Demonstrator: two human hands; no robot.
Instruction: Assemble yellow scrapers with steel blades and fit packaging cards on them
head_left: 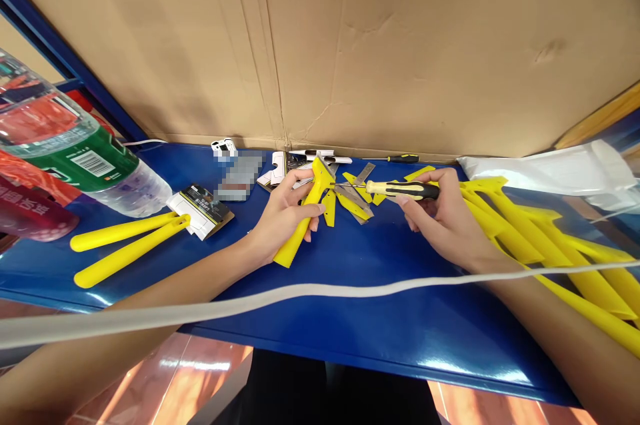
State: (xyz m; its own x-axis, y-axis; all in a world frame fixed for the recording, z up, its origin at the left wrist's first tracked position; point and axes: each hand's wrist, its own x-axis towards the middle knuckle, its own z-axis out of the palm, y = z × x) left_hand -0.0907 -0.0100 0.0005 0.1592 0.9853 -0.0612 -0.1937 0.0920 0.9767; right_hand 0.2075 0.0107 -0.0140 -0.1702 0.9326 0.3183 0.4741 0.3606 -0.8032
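Observation:
My left hand (280, 215) is wrapped round a yellow scraper (299, 236), its head tilted up and its handle slanting down toward me. In my right hand (445, 218) is a screwdriver (403, 190) with a cream and black handle. Its shaft points left, and the tip meets the scraper's head near a small hole; whether it sits in a screw is too small to tell. Beneath and behind lie loose yellow plates (329, 208) and metal blades (366, 174). Beside my right forearm is a pile of yellow scraper handles (520, 225).
Two finished-looking yellow scrapers (133, 248) lie left, by a packaged card (200, 208). A large water bottle (90, 152) leans in at the left. Another screwdriver (403, 158) lies at the back. Cardboard (400, 45) walls the rear; a white cable (300, 290) crosses in front.

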